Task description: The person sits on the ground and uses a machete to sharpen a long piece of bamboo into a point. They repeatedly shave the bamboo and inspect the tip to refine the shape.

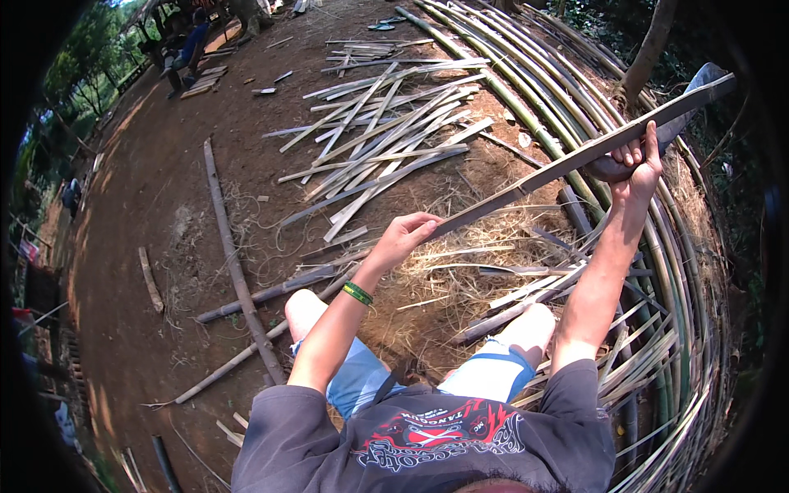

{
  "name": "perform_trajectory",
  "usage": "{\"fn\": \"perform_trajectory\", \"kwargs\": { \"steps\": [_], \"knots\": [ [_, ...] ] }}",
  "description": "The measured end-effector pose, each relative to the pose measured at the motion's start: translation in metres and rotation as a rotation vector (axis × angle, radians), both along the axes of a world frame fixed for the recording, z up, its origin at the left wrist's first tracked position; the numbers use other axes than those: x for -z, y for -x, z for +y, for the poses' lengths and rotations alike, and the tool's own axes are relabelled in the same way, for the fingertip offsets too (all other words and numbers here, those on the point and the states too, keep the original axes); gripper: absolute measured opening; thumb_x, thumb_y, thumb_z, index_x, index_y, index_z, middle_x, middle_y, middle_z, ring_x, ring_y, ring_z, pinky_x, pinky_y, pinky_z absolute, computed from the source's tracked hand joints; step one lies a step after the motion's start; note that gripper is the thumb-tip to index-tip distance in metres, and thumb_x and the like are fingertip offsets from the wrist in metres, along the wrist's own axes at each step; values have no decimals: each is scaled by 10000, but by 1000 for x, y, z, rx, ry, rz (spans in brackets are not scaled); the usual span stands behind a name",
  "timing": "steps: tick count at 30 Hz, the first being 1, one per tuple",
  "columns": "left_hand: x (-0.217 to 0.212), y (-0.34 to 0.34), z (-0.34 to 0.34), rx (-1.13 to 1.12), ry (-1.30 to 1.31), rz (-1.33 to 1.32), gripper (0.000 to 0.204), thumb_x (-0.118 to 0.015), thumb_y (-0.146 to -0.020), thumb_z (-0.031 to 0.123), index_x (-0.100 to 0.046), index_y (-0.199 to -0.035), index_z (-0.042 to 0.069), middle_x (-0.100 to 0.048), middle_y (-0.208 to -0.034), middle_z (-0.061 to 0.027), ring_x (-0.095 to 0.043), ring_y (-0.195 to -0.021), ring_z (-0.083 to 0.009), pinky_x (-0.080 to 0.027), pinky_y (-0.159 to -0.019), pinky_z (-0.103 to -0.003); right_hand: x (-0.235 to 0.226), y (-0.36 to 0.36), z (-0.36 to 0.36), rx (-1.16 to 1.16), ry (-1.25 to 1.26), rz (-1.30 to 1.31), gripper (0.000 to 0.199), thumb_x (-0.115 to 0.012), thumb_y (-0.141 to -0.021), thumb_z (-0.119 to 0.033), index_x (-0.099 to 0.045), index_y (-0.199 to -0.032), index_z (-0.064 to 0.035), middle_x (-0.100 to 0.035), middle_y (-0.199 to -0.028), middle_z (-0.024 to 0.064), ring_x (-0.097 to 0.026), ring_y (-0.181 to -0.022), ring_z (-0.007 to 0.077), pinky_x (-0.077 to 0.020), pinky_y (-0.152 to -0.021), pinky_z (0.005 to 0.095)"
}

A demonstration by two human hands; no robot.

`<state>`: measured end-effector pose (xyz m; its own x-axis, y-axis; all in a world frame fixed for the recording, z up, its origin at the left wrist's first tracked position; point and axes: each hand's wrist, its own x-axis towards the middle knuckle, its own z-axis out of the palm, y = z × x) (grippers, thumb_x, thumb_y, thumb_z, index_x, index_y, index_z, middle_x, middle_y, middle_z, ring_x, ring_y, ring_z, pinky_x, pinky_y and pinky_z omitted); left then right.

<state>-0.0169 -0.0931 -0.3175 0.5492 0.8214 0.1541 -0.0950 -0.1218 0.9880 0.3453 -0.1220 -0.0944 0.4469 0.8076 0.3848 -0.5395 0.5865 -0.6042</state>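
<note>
A long, dark-faced bamboo strip runs slantwise in front of me, rising from the middle to the upper right. My left hand pinches its lower end between thumb and fingers. Near the upper end my right hand is wrapped round the brown handle of a machete, one finger extended against the strip. The machete's broad grey blade shows beyond the strip, which hides part of it. Pale shavings lie on the ground below the strip.
Split bamboo strips lie in a loose pile ahead. Long green bamboo poles curve along the right, beside a tree trunk. A wooden pole lies on the dirt at left. Another person sits at the far left.
</note>
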Motion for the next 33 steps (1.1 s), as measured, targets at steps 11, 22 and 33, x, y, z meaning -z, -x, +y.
{"fn": "perform_trajectory", "kwargs": {
  "steps": [11, 22, 33],
  "knots": [
    [14, -24, 20, -325, 17, -83, 232, -611, -964, 216, -642, -855, 14, -635, -768, 3, -545, -712, -72, -446, -654, -254, -1, -10, -5, 104, 41, -11, 259, -597, -976, -291, -521, -771, -151, -321, -504, -84, -352, -432, 50, -311, -468, 215],
    [89, 86, 23, -666, 537, -449, 749, -290, -960, 674, -507, -1264, 24, -610, -1145, -128, -583, -1102, -240, -499, -888, -382, 7, -116, -24, 263, 93, 143, 476, -604, -959, -348, -376, -583, -167, -330, -509, -43, -381, -511, 106, -350, -516, 257],
    [1, 62, 62, -490, 299, -844, 606, -361, -971, 607, -452, -1212, 59, -593, -1086, -122, -622, -952, -227, -526, -830, -361, 29, -116, -10, 314, 169, 269, 544, -562, -976, -386, -330, -536, -167, -327, -488, -25, -374, -494, 148, -392, -574, 295]
  ]
}}
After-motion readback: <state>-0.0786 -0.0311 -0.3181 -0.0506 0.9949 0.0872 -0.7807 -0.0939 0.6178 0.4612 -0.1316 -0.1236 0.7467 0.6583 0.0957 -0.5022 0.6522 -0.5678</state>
